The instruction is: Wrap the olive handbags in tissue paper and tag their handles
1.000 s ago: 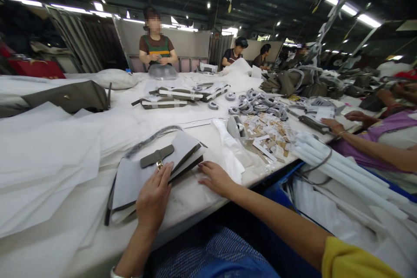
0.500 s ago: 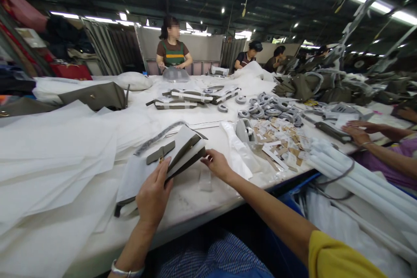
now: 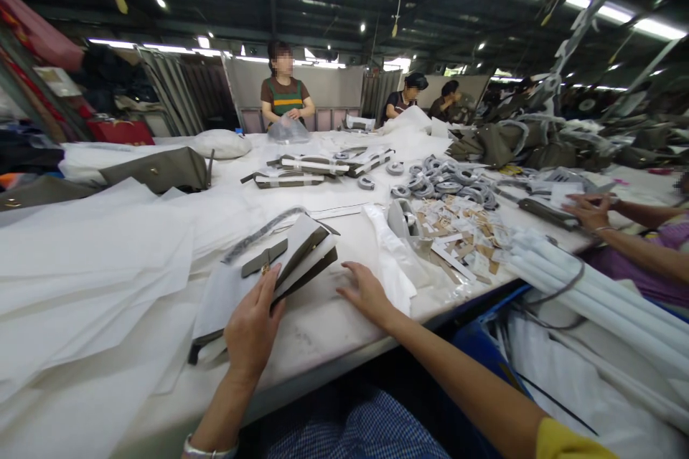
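Observation:
A dark olive handbag [image 3: 309, 269] with white paper over its front lies tilted on the table in front of me. Its side shows layered folds, and a wrapped grey handle [image 3: 263, 233] arches behind it. My left hand [image 3: 252, 323] grips the bag's near edge, thumb and fingers around it beside a small gold clasp [image 3: 265, 269]. Just right of the bag, my right hand [image 3: 369, 294] is apart from it, fingers spread, with nothing in them. White tissue strips [image 3: 390, 254] lie beyond that hand.
Large white paper sheets [image 3: 80, 265] cover the left side. Grey wrapped rings [image 3: 452, 183], a heap of tags [image 3: 457, 229] and a small grey box [image 3: 402, 219] lie to the right. White rolls [image 3: 592, 301] lean at the table's edge. A co-worker's hands [image 3: 589, 211] work at far right.
My right hand has let go of the bag's right edge and opened, moving slightly right. A small clear piece on the table below it no longer shows. My left hand keeps its hold.

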The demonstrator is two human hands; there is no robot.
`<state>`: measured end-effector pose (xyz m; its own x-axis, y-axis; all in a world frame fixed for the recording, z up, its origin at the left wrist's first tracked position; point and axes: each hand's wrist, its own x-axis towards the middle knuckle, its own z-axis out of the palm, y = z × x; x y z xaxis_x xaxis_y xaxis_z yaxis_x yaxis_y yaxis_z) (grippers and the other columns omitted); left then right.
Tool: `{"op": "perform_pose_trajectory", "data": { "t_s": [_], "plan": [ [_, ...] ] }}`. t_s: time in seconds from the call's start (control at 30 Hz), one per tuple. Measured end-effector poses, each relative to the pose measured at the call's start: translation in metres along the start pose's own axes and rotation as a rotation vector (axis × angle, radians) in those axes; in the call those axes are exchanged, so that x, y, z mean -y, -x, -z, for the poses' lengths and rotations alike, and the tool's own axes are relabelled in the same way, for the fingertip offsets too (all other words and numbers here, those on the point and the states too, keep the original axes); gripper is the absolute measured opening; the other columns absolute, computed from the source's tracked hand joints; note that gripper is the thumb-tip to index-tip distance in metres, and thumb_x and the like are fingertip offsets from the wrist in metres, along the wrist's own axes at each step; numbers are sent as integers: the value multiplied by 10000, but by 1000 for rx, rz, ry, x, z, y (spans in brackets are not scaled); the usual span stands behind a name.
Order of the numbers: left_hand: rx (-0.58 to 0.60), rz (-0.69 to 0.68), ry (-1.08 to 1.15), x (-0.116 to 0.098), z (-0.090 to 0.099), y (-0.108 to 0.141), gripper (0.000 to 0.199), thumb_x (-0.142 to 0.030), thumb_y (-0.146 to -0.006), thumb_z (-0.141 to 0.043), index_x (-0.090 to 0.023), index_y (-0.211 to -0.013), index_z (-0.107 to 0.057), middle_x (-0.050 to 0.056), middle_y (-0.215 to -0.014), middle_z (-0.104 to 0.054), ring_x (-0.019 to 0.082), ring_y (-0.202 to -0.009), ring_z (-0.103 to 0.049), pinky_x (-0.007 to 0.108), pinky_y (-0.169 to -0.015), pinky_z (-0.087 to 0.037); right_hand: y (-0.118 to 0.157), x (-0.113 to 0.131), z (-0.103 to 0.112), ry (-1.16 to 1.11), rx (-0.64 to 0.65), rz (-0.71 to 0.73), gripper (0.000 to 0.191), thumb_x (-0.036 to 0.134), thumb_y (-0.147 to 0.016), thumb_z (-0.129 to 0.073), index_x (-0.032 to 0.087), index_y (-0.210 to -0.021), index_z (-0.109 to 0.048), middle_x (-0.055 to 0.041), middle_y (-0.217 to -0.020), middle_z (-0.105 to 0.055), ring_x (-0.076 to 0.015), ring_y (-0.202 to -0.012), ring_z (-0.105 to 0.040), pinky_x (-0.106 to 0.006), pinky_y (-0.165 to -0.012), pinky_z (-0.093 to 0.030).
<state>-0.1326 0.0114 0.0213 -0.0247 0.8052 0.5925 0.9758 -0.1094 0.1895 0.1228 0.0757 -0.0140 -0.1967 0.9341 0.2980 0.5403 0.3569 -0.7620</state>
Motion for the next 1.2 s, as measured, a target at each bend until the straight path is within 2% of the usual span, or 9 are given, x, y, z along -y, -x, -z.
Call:
{"op": "perform_pose_trajectory", "data": {
  "t_s": [0.3, 0.5, 0.6, 0.73, 0.87, 0.93, 1.0, 1.1, 1.2],
  "plan": [
    [22, 61, -35, -4, 3, -1, 603, -262, -953, -534, -312, -1513, -315, -1, -1437, -543, 256, -1080, -656, 334, -776, -543, -41, 1, -18, 123, -145, -166, 529, 272, -731, -772, 201, -1219, -581, -104, -1137, -690, -313, -1122, -576, -487, -1000, -407],
    [23, 68, -36, -4, 5, -2, 595, -265, -959, -522, -311, -1513, -310, -13, -1437, -542, 247, -1078, -656, 319, -694, -533, -49, 8, -18, -42, -167, -163, 315, 289, -852, -630, 245, -1159, -578, -6, -942, -717, -194, -964, -660, -354, -926, -483],
    [21, 70, -37, -4, 5, -2, 588, -263, -958, -524, -313, -1508, -321, -11, -1425, -554, 244, -1058, -664, 315, -682, -531, -45, 11, -12, -107, -110, -173, 315, 331, -924, -508, 238, -1224, -536, 11, -881, -692, -138, -751, -677, -274, -725, -538],
    [4, 43, -51, -3, 0, 0, 593, -266, -961, -529, -318, -1511, -314, -7, -1418, -561, 245, -1045, -669, 319, -712, -537, -31, 11, 1, -83, 66, -231, 280, 283, -886, -554, 187, -1137, -632, 14, -709, -662, -101, -476, -566, -213, -458, -447],
    [-13, -4, -61, -2, -5, 2, 589, -260, -961, -534, -321, -1508, -323, 5, -1409, -569, 241, -1083, -658, 325, -794, -548, -10, 21, 22, 19, 180, -201, 380, 210, -771, -708, 205, -1150, -673, -49, -906, -737, -170, -691, -674, -279, -644, -531],
    [-31, -48, -63, 0, -8, 4, 603, -234, -956, -539, -318, -1511, -318, 14, -1409, -571, 234, -1117, -644, 329, -859, -541, 0, 32, 33, 182, 177, -114, 473, 191, -760, -736, 214, -1223, -642, -99, -1110, -716, -240, -877, -695, -359, -784, -541],
    [-40, -114, -58, 2, -11, 5, 633, -193, -945, -544, -304, -1518, -301, 26, -1422, -558, 231, -1167, -619, 336, -928, -522, 8, 46, 41, 405, 129, 55, 372, 191, -821, -694, 212, -1190, -656, -114, -1196, -688, -269, -952, -688, -404, -844, -535],
    [-26, -243, -44, 1, -15, 8, 665, -140, -934, -521, -274, -1532, -264, 31, -1447, -532, 236, -1246, -568, 360, -994, -496, 9, 68, 52, 550, -34, 386, 207, 206, -943, -556, 212, -1113, -675, -80, -1156, -709, -223, -1010, -672, -386, -937, -516],
    [-13, -339, -43, -6, -20, 13, 633, -134, -945, -484, -258, -1530, -275, 20, -1457, -519, 246, -1291, -530, 385, -1025, -482, -3, 79, 58, 571, -44, 691, 309, 220, -966, -540, 215, -1269, -600, -72, -1300, -649, -204, -1237, -566, -426, -1143, -368]
  ]
}}
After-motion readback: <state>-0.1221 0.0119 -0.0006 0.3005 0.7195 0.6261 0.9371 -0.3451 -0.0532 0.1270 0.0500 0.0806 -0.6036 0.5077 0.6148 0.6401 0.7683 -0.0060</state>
